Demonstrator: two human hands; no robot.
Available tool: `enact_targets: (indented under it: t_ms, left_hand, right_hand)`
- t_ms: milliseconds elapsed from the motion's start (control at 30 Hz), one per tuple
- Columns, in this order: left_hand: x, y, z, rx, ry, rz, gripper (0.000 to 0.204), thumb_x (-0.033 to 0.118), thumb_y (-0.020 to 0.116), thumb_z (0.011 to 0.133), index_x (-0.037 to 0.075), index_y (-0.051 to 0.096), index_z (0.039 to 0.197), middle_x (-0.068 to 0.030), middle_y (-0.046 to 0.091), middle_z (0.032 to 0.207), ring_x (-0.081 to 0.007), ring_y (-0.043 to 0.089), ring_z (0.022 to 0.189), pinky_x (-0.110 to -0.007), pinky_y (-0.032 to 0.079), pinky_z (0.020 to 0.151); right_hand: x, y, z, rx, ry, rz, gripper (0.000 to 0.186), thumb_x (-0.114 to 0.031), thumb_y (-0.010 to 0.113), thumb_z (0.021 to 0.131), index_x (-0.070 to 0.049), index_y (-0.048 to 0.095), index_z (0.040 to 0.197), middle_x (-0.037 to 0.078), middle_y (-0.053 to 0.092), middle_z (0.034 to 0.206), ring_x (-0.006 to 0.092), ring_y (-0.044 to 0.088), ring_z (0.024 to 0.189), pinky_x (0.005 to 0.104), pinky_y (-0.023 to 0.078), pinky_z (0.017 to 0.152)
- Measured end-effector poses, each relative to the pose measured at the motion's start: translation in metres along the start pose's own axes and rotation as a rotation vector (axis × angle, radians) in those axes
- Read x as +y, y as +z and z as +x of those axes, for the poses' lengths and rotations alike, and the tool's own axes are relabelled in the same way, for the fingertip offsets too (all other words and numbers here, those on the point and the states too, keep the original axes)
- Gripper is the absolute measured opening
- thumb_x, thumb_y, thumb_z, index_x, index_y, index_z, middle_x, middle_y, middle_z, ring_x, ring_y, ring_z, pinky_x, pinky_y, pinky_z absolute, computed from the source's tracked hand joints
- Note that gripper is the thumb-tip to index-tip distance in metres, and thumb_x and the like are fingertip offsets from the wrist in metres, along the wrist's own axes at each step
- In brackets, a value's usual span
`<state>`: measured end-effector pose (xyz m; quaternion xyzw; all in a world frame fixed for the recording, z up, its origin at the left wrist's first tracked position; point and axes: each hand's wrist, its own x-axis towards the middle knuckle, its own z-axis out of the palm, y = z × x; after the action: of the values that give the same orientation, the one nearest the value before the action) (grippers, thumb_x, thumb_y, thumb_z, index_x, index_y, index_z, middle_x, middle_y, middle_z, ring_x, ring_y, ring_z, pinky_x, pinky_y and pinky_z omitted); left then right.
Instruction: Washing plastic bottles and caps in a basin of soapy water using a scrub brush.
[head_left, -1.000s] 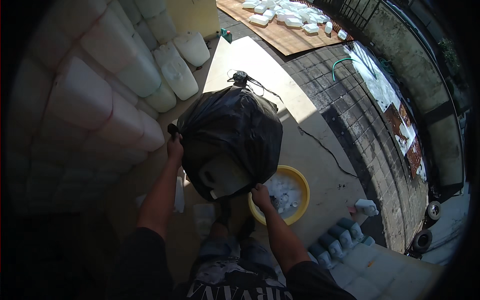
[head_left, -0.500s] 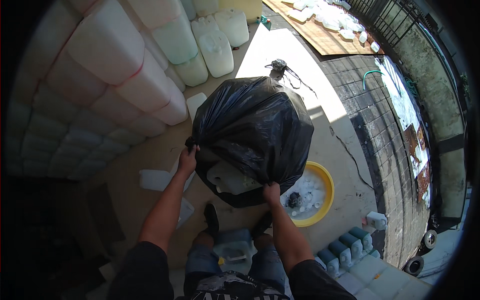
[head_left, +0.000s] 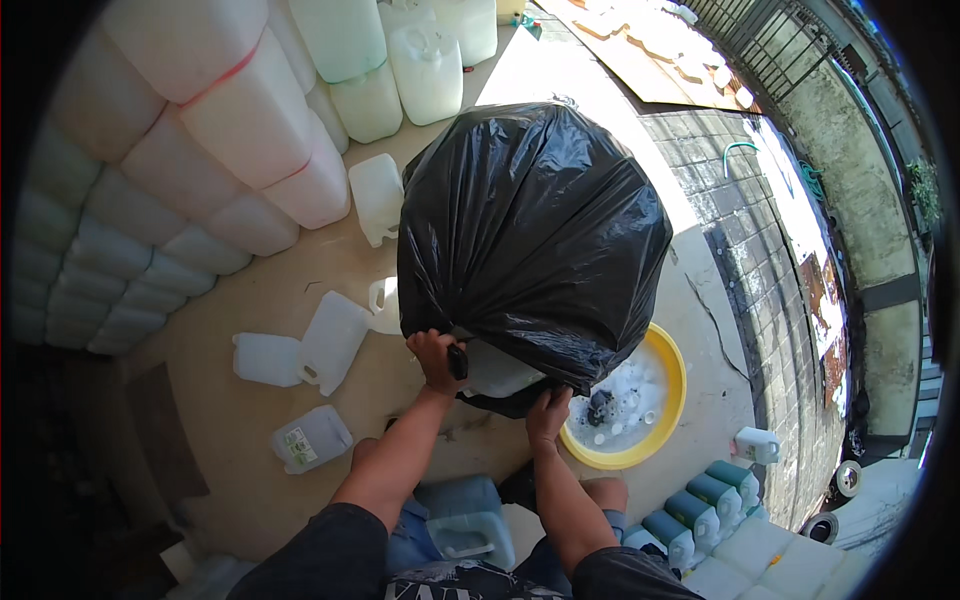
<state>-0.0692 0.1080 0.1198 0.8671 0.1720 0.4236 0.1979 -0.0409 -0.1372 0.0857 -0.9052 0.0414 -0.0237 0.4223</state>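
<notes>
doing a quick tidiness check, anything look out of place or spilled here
Some jugs lie scattered on the floor left of the bag, odd beside the neat stack. A dark clump sits in the foamy tub; I can't tell what it is. I see no clear spill.

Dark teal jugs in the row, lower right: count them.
4, side by side: the first jug nearest the right sleeve, then the second, third and fourth toward upper right. The sleeve may hide more.

The left hand [head_left: 434,358] was clenched, left forearm [head_left: 395,455] pointing toward one o'clock; the right hand [head_left: 547,414] was curled tight, right forearm [head_left: 566,490] angled toward eleven o'clock.
</notes>
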Motion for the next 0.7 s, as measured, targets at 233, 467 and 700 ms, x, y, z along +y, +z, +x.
enact_targets:
  t_ms: [233, 467, 700]
  left_hand:
    - [-0.063, 0.089, 0.001, 0.05, -0.041, -0.092, 0.033, 0.004, 0.069, 0.073, 0.009, 0.052, 0.101, -0.016, 0.05, 0.095, -0.0407, 0.05, 0.09, -0.05, 0.036, 0.081]
    - [-0.065, 0.123, 0.018, 0.068, -0.035, -0.246, 0.015, 0.008, 0.065, 0.091, 0.005, 0.053, 0.1, -0.0153, 0.052, 0.087, -0.0395, 0.054, 0.086, -0.047, 0.04, 0.077]
    - [0.0, 0.089, -0.014, -0.032, -0.119, -0.391, 0.012, 0.012, 0.06, 0.099, 0.003, 0.053, 0.102, -0.0195, 0.058, 0.092, -0.0443, 0.057, 0.086, -0.049, 0.045, 0.075]
  right_hand:
    - [0.077, 0.045, 0.089, -0.217, -0.057, 0.172, 0.028, -0.005, 0.057, 0.091, 0.005, 0.064, 0.116, 0.027, 0.073, 0.107, 0.0419, 0.071, 0.107, 0.0416, 0.053, 0.087]
    - [0.098, 0.056, 0.091, -0.507, -0.007, 0.529, 0.018, 0.002, 0.055, 0.092, -0.002, 0.042, 0.079, 0.003, 0.044, 0.073, 0.0147, 0.05, 0.067, 0.0364, 0.06, 0.074]
    - [0.105, -0.012, 0.047, -0.566, 0.046, 0.469, 0.021, 0.006, 0.051, 0.091, -0.005, 0.04, 0.076, -0.002, 0.038, 0.075, 0.0075, 0.046, 0.068, 0.0357, 0.065, 0.074]
